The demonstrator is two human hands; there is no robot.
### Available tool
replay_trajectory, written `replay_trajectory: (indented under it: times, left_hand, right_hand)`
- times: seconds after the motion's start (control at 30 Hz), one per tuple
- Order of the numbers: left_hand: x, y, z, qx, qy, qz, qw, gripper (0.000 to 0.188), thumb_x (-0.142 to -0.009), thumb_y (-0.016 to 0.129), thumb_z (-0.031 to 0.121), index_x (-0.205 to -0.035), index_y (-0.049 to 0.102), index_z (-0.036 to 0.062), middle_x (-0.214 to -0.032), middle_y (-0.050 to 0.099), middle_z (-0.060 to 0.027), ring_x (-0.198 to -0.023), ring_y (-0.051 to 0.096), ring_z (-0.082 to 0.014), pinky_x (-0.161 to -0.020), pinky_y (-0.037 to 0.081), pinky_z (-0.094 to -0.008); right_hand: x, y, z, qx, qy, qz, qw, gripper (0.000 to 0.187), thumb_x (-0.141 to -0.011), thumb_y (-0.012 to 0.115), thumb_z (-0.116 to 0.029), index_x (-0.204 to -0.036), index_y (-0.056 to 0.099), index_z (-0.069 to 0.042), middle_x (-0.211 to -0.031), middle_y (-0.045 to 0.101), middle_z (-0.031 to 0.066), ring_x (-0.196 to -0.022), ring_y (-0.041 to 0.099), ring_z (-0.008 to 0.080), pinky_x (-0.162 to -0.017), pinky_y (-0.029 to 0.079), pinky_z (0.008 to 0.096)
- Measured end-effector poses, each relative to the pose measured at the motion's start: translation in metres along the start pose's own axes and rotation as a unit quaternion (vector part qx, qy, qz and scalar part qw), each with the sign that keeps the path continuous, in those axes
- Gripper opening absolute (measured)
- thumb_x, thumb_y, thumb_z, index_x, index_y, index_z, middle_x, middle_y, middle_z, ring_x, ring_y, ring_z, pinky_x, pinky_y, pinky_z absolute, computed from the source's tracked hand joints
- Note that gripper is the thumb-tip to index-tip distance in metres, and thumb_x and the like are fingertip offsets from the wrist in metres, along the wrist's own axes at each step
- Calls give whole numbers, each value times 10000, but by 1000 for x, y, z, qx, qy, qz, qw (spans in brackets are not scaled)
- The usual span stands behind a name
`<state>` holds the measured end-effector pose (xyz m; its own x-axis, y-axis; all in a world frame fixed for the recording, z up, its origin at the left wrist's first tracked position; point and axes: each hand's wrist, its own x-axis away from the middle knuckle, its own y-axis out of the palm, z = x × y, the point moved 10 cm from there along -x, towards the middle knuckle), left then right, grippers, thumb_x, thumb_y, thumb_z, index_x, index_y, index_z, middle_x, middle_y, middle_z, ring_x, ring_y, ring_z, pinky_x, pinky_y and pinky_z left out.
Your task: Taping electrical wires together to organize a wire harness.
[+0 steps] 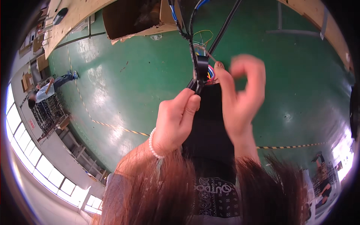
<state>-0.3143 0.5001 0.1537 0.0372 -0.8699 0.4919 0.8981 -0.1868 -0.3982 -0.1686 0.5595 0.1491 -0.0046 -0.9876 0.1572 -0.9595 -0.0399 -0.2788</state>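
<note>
My left hand (174,122), with a pearl bracelet at the wrist, is closed around a black-wrapped wire harness (193,48). Its thumb and forefinger pinch the bundle just below what looks like a roll of black tape (203,66), which hangs against the wires. Coloured wires (212,73), among them red, white and blue, show beside the roll. To the right of the roll, my right hand (243,93) is raised, its thumb side towards the wires. Motion smears its curled fingers, and whether anything is between them is not visible.
Beyond my hands, an open cardboard box (165,28) stands on the green floor (138,86). A black rod or tube (227,28) slants up past the harness. Wooden table edges (80,17) lie at both upper corners. A person (52,86) is far left, another (324,189) lower right.
</note>
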Motion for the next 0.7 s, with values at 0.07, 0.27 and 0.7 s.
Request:
replay_trajectory:
  times: [0.07, 0.27, 0.7]
  left_hand:
    - [-2, 0, -1, 39, -34, -19, 999, 273, -1016, 500, 192, -811, 523, 13, -601, 489, -72, -526, 451, -180, -511, 385, -304]
    - [3, 4, 4, 143, -134, -104, 975, 375, -1051, 439, 269, -751, 481, 48, -642, 370, 55, -585, 306, -46, -509, 288, -234]
    - [-15, -8, 20, -120, -43, -169, 977, 328, -1023, 469, 231, -781, 510, 13, -598, 433, -53, -552, 388, -130, -523, 359, -299]
  right_hand:
    - [30, 8, 1, -171, 35, -46, 983, 213, -985, 537, -168, -954, 589, 36, -935, 591, 73, -871, 550, 123, -796, 456, 289]
    - [33, 77, 49, -607, 85, -106, 783, 977, -781, 760, -166, -1543, 155, -84, -1578, 234, 93, -1476, 183, 267, -1187, 163, 431]
    - [44, 76, 54, -413, 186, -221, 864, 567, -807, 790, -136, -1279, 521, 25, -1130, 609, 57, -1015, 588, 138, -929, 464, 297]
